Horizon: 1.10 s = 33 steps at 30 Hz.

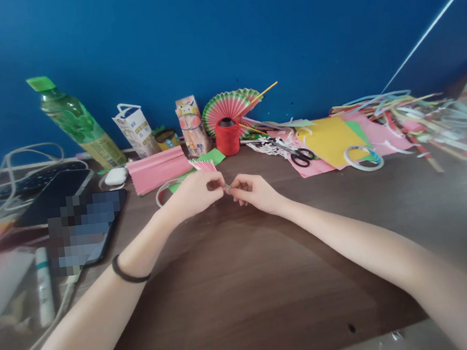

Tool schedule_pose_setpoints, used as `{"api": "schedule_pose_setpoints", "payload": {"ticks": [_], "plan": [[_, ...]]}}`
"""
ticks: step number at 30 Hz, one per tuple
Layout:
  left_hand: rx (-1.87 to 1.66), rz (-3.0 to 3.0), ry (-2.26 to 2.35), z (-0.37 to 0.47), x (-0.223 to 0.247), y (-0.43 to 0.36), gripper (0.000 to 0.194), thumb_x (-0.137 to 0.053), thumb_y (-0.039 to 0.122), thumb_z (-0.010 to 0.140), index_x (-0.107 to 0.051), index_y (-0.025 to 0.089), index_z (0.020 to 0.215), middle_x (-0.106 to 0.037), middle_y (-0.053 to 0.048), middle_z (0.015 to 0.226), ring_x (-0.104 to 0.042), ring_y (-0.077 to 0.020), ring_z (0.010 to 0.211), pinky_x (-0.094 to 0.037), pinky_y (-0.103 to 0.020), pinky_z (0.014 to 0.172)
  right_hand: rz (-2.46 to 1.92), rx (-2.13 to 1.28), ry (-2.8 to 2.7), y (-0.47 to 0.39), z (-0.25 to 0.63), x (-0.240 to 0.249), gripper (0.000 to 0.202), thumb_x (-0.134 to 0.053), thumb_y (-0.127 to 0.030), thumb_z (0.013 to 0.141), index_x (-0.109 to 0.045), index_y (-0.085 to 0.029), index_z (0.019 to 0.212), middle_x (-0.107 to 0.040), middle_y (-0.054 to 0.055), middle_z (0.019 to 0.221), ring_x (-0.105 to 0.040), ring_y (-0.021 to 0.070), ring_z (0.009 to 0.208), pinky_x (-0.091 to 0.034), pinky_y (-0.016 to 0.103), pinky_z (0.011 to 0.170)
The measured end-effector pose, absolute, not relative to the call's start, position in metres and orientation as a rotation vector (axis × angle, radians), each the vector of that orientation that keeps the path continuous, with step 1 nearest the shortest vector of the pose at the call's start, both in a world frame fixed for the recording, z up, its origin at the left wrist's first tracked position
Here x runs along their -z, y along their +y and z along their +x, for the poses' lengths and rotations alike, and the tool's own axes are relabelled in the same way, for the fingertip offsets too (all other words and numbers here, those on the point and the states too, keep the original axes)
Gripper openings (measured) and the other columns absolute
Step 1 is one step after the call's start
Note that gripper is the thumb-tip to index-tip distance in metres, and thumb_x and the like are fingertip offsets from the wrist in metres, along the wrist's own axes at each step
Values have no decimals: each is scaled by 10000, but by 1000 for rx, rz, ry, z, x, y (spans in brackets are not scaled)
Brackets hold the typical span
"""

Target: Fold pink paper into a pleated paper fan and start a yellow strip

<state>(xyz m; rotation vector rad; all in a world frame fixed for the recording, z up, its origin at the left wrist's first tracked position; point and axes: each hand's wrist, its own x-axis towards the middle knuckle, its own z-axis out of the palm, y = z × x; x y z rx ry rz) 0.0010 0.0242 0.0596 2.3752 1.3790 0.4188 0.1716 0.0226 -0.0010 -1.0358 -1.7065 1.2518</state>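
My left hand (197, 192) is closed, thumb and fingers pinched, over a pleated pink-and-white paper (202, 165) whose folds stick out behind the knuckles. Its fingertips meet those of my right hand (256, 192), which pinches a small end with a green edge at the same spot. That end seems to belong to the pleated paper; most of it is hidden by the fingers. Just behind my hands stands a red thread spool (228, 137). A pleated pink-and-green paper fan (223, 111) rises behind the spool. Close to my left hand lies a roll of tape (162, 193).
Left: pink folded paper (160, 170), a green bottle (77, 122), a carton (136, 130), a phone (91, 229), a marker (44, 287) and cables. Right: black-handled scissors (301, 156), yellow paper (330, 140), another tape roll (363, 158) and a heap of strips (414, 108). A blue wall (218, 32) stands behind.
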Motion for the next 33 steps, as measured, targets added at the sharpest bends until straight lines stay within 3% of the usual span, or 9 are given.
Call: {"api": "schedule_pose_setpoints", "payload": {"ticks": [22,29,33], "plan": [[-565,2306,1453,-23,-66,43,132,-486,285,710,-562,178,696,-628,3,744,-545,-140,702,-407,-263,689,-1047,-1319,-1578,27,173,4,164,-599,-316,718,-542,-163,725,-576,-27,599,-518,67,483,-416,203,470],[-727,2084,2002,-55,-94,49,171,-504,292,722,-597,161,782,-629,-9,826,-491,-137,736,-360,-244,686,-1041,-1356,-1470,31,172,5,253,-633,-396,690,-532,-164,705,-565,-31,586,-501,61,474,-396,200,457],[-633,2039,2089,-73,-97,53,190,-495,290,726,-597,148,801,-614,-16,822,-479,-133,741,-335,-223,647,-1033,-1368,-1439,30,172,3,279,-649,-418,668,-531,-166,691,-557,-35,577,-493,59,474,-386,201,458]]}}
